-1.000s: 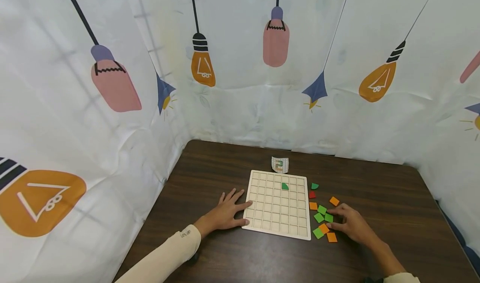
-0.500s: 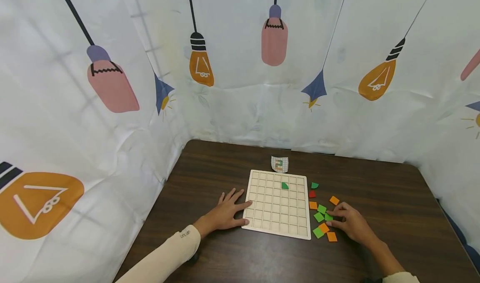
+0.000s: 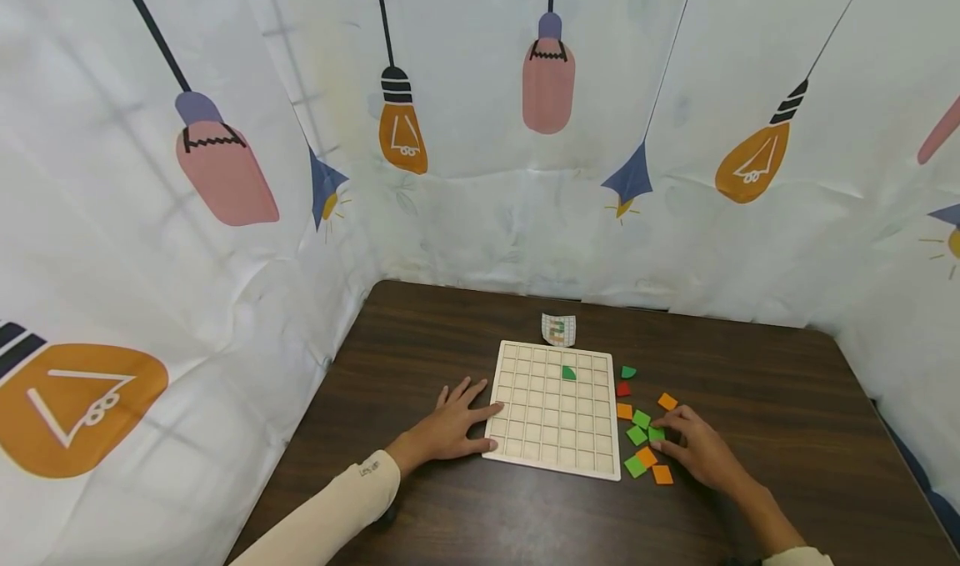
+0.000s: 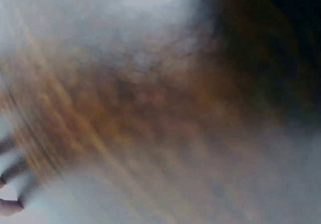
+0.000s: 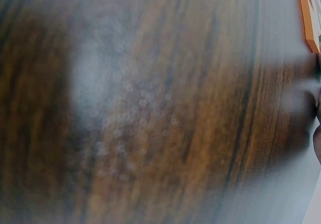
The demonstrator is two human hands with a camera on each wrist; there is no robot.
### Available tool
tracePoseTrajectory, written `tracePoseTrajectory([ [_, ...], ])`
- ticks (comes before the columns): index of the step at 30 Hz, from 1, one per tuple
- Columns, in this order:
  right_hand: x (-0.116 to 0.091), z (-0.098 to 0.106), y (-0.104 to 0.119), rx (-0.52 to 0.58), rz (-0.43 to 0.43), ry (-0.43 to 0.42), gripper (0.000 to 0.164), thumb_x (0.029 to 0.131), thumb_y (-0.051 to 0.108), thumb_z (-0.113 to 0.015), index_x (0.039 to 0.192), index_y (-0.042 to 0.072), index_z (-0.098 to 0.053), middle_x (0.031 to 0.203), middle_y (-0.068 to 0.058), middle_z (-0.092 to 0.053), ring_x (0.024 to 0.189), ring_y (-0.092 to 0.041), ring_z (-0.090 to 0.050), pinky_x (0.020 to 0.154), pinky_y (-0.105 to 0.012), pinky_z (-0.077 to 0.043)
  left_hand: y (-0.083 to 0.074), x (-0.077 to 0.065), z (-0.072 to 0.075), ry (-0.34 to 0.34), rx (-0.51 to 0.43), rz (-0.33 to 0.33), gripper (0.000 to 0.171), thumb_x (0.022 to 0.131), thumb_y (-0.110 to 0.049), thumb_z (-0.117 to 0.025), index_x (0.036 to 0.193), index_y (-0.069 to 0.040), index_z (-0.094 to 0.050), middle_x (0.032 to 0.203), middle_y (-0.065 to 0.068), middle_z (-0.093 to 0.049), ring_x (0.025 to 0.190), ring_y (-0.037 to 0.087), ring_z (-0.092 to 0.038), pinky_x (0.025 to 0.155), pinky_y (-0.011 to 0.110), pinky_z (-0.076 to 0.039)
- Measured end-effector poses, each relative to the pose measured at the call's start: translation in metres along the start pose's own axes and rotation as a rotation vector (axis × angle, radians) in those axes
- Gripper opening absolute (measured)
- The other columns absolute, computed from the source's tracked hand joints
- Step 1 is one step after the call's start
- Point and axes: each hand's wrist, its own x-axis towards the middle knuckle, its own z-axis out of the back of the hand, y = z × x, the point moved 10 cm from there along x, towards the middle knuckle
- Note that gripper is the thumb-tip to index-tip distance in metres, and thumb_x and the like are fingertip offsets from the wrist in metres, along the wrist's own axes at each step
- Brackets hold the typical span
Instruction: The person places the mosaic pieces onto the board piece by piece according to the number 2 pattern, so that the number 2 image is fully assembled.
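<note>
A cream grid board [image 3: 525, 433] lies on the table, one dark green quarter-round tile [image 3: 568, 373] in a cell of its upper part. My left hand [image 3: 450, 428] is spread at the board's left side, thumb and index finger resting on its edge. To the right of the board, my right hand [image 3: 697, 445] pinches a light green square tile [image 3: 656, 434] between thumb and fingertips, low among the other tiles. Light green tiles [image 3: 637, 435] and orange tiles [image 3: 662, 474] lie around it. In the right wrist view, an orange tile [image 5: 308, 25] shows at the upper right edge.
A small curled pattern card [image 3: 558, 330] sits behind the board on the dark wooden table [image 3: 442, 324]. A red tile [image 3: 623, 389] and another dark green quarter-round tile [image 3: 628, 373] lie beside the board's right edge. Printed white curtains [image 3: 480, 216] enclose the table's back and left.
The right hand's thumb and fingertips have closed slightly on the light green tile. The left hand stays on the board's edge, and the tiles keep their places.
</note>
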Motion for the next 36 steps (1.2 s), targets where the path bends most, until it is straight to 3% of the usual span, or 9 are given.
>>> tracePoseTrajectory([
  [9, -0.0008, 0.0010, 0.0025, 0.002, -0.002, -0.011, 0.025, 0.091, 0.018, -0.076, 0.114, 0.014, -0.069, 0.108, -0.003, -0.057, 0.073, -0.003, -0.043, 0.062, -0.023, -0.039, 0.0014, 0.0001, -0.0020, 0.000, 0.010, 0.001, 0.068, 0.094, -0.064, -0.056, 0.153, -0.032, -0.044, 0.165, 0.016, -0.025, 0.151, 0.048, -0.019, 0.109, 0.077, -0.020],
  [15, 0.0008, 0.0040, 0.0022, -0.018, -0.009, -0.016, 0.026, 0.094, 0.017, -0.072, 0.118, 0.010, -0.064, 0.114, -0.006, -0.063, 0.082, -0.007, -0.049, 0.068, -0.025, -0.043, 0.0003, -0.0005, -0.0016, 0.002, 0.004, 0.001, 0.067, 0.095, -0.063, -0.055, 0.153, -0.032, -0.044, 0.165, 0.016, -0.025, 0.151, 0.048, -0.019, 0.109, 0.077, -0.020],
  [19, 0.0022, 0.0034, -0.0004, 0.000, -0.018, -0.001, 0.026, 0.096, 0.018, -0.070, 0.120, 0.012, -0.061, 0.097, 0.000, -0.064, 0.073, -0.004, -0.048, 0.064, -0.025, -0.042, 0.0003, -0.0004, -0.0020, 0.001, -0.004, -0.002, 0.067, 0.095, -0.063, -0.056, 0.153, -0.032, -0.044, 0.165, 0.016, -0.024, 0.151, 0.048, -0.019, 0.109, 0.077, -0.019],
  [23, 0.0020, 0.0018, -0.0014, 0.033, -0.016, 0.011, 0.026, 0.096, 0.017, -0.069, 0.120, 0.012, -0.059, 0.079, 0.006, -0.055, 0.061, -0.002, -0.043, 0.058, -0.024, -0.038, 0.0007, 0.0000, -0.0026, 0.003, -0.012, -0.004, 0.067, 0.095, -0.062, -0.056, 0.154, -0.031, -0.044, 0.165, 0.016, -0.023, 0.151, 0.047, -0.018, 0.110, 0.077, -0.019],
  [29, 0.0023, 0.0038, -0.0003, 0.051, 0.004, -0.025, 0.028, 0.094, 0.015, -0.072, 0.119, 0.009, -0.062, 0.078, 0.006, -0.054, 0.060, -0.001, -0.042, 0.055, -0.023, -0.038, 0.0008, 0.0002, -0.0025, 0.002, -0.014, -0.006, 0.068, 0.095, -0.063, -0.055, 0.154, -0.032, -0.043, 0.165, 0.016, -0.023, 0.151, 0.047, -0.018, 0.110, 0.077, -0.018],
  [36, 0.0075, 0.0082, 0.0002, 0.094, -0.038, -0.026, 0.033, 0.092, 0.014, -0.073, 0.124, 0.007, -0.065, 0.086, 0.002, -0.062, 0.061, -0.002, -0.047, 0.055, -0.023, -0.043, 0.0016, 0.0004, -0.0027, 0.002, -0.018, -0.009, 0.067, 0.096, -0.062, -0.056, 0.154, -0.031, -0.043, 0.165, 0.016, -0.024, 0.151, 0.048, -0.017, 0.109, 0.077, -0.018],
])
